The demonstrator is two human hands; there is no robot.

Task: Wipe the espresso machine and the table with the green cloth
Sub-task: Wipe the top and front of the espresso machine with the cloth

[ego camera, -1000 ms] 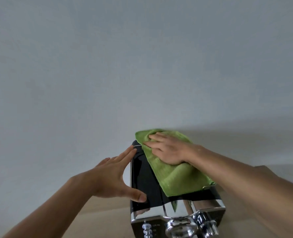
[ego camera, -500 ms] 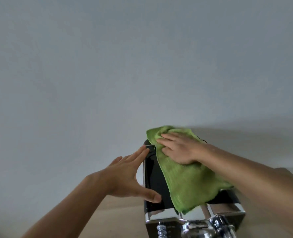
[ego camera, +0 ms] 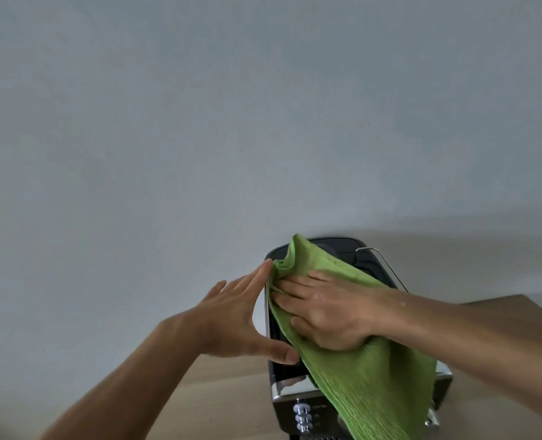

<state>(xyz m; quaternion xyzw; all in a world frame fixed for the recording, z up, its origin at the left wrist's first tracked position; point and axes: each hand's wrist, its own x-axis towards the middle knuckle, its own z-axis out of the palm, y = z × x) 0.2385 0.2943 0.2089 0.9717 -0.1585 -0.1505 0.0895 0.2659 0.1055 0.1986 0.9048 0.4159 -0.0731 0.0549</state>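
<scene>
Your left hand [ego camera: 231, 319] and right hand [ego camera: 326, 319] are bare; so are both arms as far up as the head view shows them (the left forearm [ego camera: 120, 382] is cut off by the bottom edge, the right forearm [ego camera: 469, 338] by the right edge); your left thumbnail [ego camera: 291, 355] is short and plain; a small mark [ego camera: 318, 295] sits on the back of your right hand; a second mark [ego camera: 402, 303] sits just past that wrist.
</scene>
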